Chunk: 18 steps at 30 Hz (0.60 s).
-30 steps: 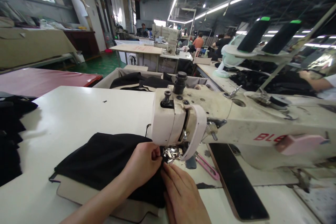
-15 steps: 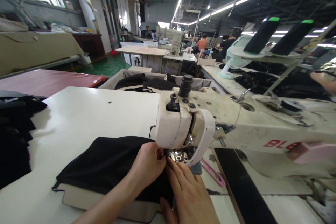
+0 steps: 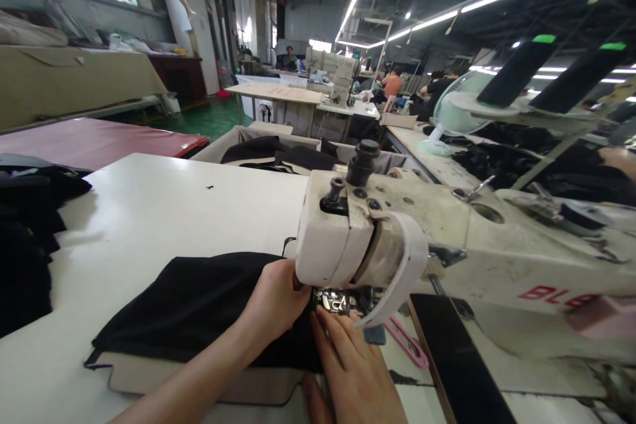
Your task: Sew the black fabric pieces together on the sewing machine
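Black fabric [image 3: 199, 305] lies on the white table with a beige piece [image 3: 163, 381] showing under its near edge. My left hand [image 3: 281, 298] pinches the fabric just left of the presser foot [image 3: 332, 301] of a sewing machine [image 3: 328, 232]. Its fingertips are partly hidden by the machine head. My right hand [image 3: 352, 364] lies flat on the fabric in front of the foot, fingers stretched forward and the thumb apart. The needle point cannot be made out.
Pink thread snips [image 3: 407, 342] lie right of the foot, beside a black strip [image 3: 457, 358]. Dark fabric [image 3: 30, 245] is piled at the left edge. Behind the table stands a bin [image 3: 228, 142] of cut pieces. Thread cones [image 3: 517, 73] and a fan [image 3: 454, 112] are at the right; people work farther back.
The view has shifted slightly, so the machine appears a little farther right. The fabric and my left hand sit slightly farther left in view. Both hands keep nearly the same pose at the foot.
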Motion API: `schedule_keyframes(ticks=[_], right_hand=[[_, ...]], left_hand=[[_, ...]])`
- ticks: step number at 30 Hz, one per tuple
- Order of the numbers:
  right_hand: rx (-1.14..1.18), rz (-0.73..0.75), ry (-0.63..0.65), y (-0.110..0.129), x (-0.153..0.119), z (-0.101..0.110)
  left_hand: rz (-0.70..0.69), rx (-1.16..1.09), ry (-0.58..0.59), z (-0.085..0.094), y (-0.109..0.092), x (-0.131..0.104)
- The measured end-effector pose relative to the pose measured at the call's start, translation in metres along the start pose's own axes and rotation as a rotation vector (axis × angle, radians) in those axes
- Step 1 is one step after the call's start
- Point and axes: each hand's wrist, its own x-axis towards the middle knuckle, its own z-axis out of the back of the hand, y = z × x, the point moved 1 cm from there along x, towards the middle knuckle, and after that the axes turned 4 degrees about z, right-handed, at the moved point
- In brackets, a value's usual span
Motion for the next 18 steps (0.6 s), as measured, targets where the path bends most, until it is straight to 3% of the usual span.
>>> schedule_keyframes(ticks=[3, 8, 10, 12, 16, 18], right_hand=[[0.028, 0.001, -0.022, -0.001, -0.002, -0.002], [0.214, -0.083, -0.086, 0.001, -0.003, 0.011], [0.316, -0.123, -0.105, 0.003, -0.004, 0.017], [0.364, -0.125, -0.114, 0.006, -0.007, 0.019], [0.166, 0.007, -0.118, 0.016, -0.016, 0.011], [0.079, 0.058, -0.077, 0.019, -0.020, 0.007]], left_hand=[[-0.139, 0.134, -0.060, 0.015, 0.000, -0.015], [-0.639, 0.616, 0.200, 0.024, 0.005, -0.064], [-0.736, 0.783, 0.209, 0.024, 0.008, -0.070], [-0.727, 0.774, 0.218, 0.026, 0.008, -0.067], [-0.415, 0.412, 0.233, 0.030, 0.005, -0.056], [-0.404, 0.385, 0.223, 0.027, 0.004, -0.056]])
